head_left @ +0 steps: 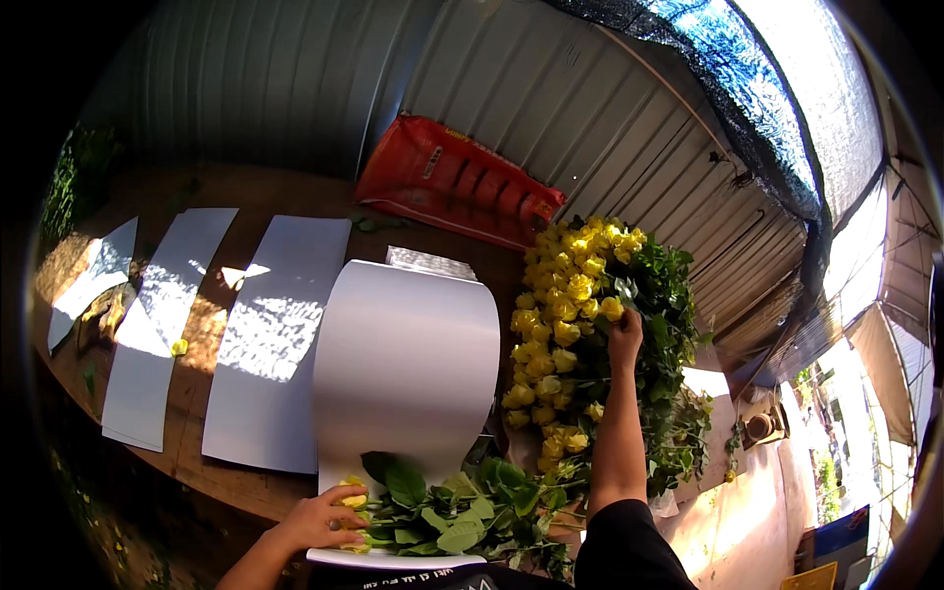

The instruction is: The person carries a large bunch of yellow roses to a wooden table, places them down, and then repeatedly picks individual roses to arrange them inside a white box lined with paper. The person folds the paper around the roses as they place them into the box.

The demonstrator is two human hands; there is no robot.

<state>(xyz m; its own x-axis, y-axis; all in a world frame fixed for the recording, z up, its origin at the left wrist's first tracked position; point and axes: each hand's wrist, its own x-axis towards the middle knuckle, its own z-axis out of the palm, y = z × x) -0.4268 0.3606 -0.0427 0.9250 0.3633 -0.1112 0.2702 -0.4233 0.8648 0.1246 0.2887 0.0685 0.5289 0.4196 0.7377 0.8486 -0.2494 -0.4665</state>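
The right hand [624,339] reaches into the rose pile [565,324] at centre right, its fingertips buried among blooms and leaves, so the grip cannot be judged. The left hand [324,521], lower centre, covers the heads of the stems [442,511] lying on the curled sheet [408,364], whose lower edge is cut off near the frame bottom. The red sack [452,182], upper centre, is partly hidden behind the roses, and its print is too small to read.

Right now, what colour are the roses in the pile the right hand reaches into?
Yellow roses, green leaves; head view.
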